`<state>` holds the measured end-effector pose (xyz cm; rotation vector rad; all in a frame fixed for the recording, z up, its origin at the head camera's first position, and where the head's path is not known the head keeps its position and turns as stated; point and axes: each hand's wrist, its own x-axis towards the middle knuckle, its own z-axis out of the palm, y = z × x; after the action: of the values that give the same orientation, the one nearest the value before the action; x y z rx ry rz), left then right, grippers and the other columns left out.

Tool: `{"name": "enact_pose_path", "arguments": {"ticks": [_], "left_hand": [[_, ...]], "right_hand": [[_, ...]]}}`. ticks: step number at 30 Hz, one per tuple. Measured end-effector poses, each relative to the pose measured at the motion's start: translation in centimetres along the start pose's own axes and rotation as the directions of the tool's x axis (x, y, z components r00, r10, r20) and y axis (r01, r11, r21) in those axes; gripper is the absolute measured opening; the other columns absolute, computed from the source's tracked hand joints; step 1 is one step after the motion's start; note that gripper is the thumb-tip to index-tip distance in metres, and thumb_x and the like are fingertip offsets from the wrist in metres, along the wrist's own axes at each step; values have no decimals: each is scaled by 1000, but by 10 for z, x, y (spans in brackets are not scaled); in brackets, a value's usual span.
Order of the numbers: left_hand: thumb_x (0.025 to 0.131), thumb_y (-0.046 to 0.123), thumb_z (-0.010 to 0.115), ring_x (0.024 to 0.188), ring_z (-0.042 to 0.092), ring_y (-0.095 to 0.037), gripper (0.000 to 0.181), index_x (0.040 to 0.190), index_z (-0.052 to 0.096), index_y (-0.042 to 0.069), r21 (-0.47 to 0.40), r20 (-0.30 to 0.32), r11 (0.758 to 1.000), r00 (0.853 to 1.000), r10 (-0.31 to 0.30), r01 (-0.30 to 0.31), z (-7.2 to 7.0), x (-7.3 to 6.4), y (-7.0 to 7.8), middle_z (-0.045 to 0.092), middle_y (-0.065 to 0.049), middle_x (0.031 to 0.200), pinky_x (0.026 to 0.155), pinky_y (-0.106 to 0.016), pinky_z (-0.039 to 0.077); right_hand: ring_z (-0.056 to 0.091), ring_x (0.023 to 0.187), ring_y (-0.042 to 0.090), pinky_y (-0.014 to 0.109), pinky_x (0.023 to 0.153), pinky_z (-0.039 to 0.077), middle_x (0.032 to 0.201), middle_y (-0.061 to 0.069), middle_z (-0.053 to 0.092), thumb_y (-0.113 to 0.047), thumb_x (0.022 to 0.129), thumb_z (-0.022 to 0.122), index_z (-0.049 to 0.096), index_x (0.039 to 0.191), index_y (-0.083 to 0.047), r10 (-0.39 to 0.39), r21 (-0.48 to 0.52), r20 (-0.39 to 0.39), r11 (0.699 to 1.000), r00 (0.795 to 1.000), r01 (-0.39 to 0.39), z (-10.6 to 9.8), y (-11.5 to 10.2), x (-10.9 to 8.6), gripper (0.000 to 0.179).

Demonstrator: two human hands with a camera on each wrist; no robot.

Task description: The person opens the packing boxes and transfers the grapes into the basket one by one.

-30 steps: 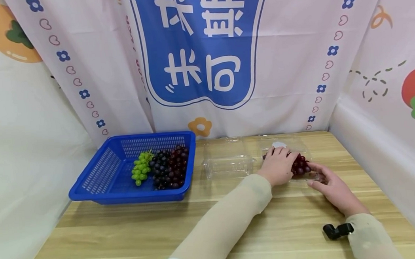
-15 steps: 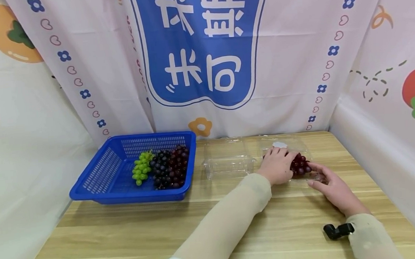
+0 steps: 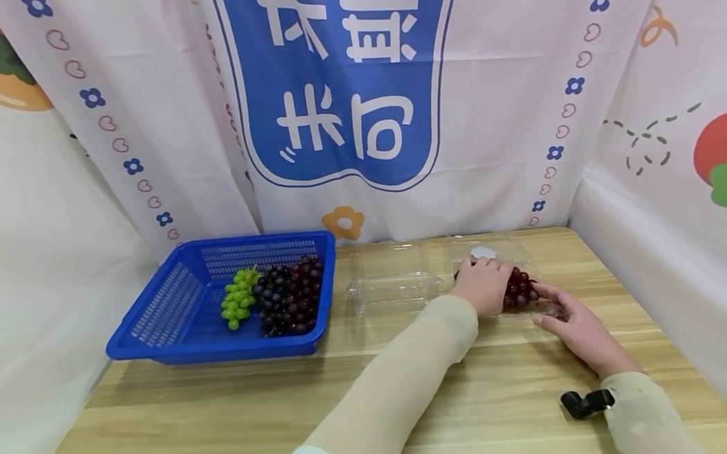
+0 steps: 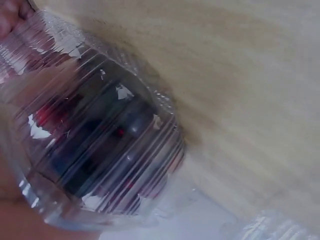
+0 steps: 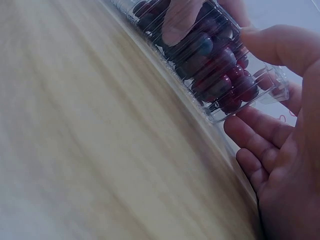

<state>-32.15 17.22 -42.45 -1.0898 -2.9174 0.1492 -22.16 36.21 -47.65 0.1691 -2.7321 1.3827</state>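
Observation:
A bunch of dark red grapes (image 3: 520, 289) lies in an open clear plastic container (image 3: 519, 246) at the table's right rear. Over the bunch is my left hand (image 3: 483, 288), its fingers bent around the grapes inside the box. Its thumb shows through the ribbed wall in the right wrist view. My right hand (image 3: 581, 328) holds the container's right end, thumb near the rim and fingers against the outside. Part of the grapes is hidden under my left hand. In the left wrist view, the clear wall blurs the dark grapes (image 4: 107, 135).
A second open clear container (image 3: 399, 294) stands just left of the first. Farther left, a blue plastic basket (image 3: 221, 348) holds green grapes (image 3: 239, 298), black grapes (image 3: 274, 295) and red grapes (image 3: 305, 289). A printed curtain (image 3: 494, 108) hangs behind the table.
The head view has swung slightly to the right. Both hands keep nearly the same places at the container, and the grapes stay in it.

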Motion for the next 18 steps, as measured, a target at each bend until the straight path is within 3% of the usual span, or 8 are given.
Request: {"name": "enact_pose_path", "arguments": {"ticks": [6, 12, 18], "left_hand": [[94, 39, 69, 135, 42, -12, 67, 154, 40, 30, -12, 38, 1000, 999, -8, 8, -2, 4, -1, 49, 12, 149, 113, -45, 27], [89, 37, 75, 130, 47, -12, 67, 149, 46, 29, -76, 37, 997, 999, -5, 8, 0, 6, -4, 57, 13, 140, 113, -44, 26], [87, 61, 69, 136, 43, -14, 71, 146, 46, 28, -174, 62, 985, 998, 10, 1, 1, 7, -7, 57, 13, 140, 119, -48, 18]], "right_hand": [[45, 129, 38, 46, 97, 39, 152, 19, 42, -33, 101, 64, 34, 158, -17, -5, 14, 6, 1000, 1000, 5, 0, 1, 2, 67], [47, 125, 36, 48, 96, 40, 151, 19, 42, -34, 100, 65, 34, 158, -17, 3, 20, 5, 1000, 1000, -3, 1, 1, 3, 68], [48, 123, 33, 46, 93, 43, 150, 18, 43, -36, 101, 64, 33, 159, -18, 14, 9, 5, 1000, 1000, -14, 1, 1, 2, 68]]}}
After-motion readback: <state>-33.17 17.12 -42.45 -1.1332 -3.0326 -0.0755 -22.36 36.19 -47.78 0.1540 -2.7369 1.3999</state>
